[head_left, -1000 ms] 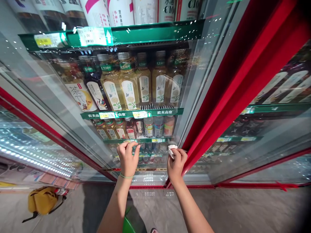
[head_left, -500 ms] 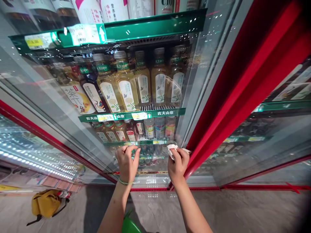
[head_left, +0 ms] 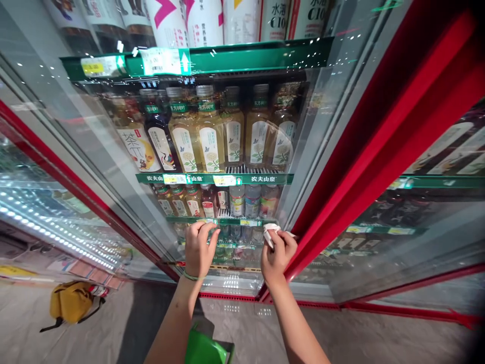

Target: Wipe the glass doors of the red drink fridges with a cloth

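Observation:
My right hand (head_left: 279, 253) pinches a crumpled white tissue or cloth (head_left: 272, 233) in front of the cooler's glass door, beside the red frame post (head_left: 341, 167). Its fingers are bent around the white piece, and one end sticks out to the right. My left hand (head_left: 200, 247) is raised before the same glass with nothing in it. The thumb stands apart from the curved fingers, and a thin band (head_left: 193, 276) circles the wrist. Whether either hand touches the glass I cannot tell. Behind the door stand rows of bottled tea (head_left: 210, 141).
A green shelf edge (head_left: 242, 53) with price tags crosses the cooler above. On the grey floor (head_left: 159, 323) lies a yellow backpack (head_left: 70, 303) at the left. Something green (head_left: 206, 349) is below, between my arms. More glass doors (head_left: 379, 263) line the right.
My view has shifted slightly, so the upper shelves and bottles appear further right. More of the green thing below shows. Both hands keep almost the same place, and the right one still grips the white piece.

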The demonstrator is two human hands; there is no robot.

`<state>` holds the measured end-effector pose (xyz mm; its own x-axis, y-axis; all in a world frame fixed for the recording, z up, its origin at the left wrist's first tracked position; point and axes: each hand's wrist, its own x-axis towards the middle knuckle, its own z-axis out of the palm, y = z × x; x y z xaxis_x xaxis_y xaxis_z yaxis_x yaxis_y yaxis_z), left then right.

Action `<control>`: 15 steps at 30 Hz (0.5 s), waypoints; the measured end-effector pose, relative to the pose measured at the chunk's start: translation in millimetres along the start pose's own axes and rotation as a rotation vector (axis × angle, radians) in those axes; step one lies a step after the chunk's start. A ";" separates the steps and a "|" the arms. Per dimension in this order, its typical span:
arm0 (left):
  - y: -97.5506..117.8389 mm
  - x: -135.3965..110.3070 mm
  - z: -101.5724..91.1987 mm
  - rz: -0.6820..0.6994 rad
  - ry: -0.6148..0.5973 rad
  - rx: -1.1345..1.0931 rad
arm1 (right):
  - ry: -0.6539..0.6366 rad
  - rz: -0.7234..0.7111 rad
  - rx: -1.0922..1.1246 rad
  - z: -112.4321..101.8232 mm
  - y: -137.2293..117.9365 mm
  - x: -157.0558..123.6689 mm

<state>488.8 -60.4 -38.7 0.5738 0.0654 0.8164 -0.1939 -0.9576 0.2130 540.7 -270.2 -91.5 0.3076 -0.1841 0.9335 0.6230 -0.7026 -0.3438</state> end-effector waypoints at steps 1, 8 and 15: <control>-2.4 1.7 -2.9 0.038 -0.007 0.011 | -0.030 -0.019 0.022 3.9 -5.6 -1.3; -25.8 7.4 -22.6 0.032 0.004 0.066 | -0.148 -0.038 0.127 15.2 -24.4 -1.4; -51.6 5.8 -23.0 -0.045 -0.047 -0.017 | -0.330 -0.229 0.184 39.7 -57.4 -9.5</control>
<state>483.8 -4.2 -32.6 0.6189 0.0949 0.7797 -0.1802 -0.9490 0.2586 530.6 -200.8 -84.7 0.3412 0.2125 0.9157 0.8106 -0.5597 -0.1721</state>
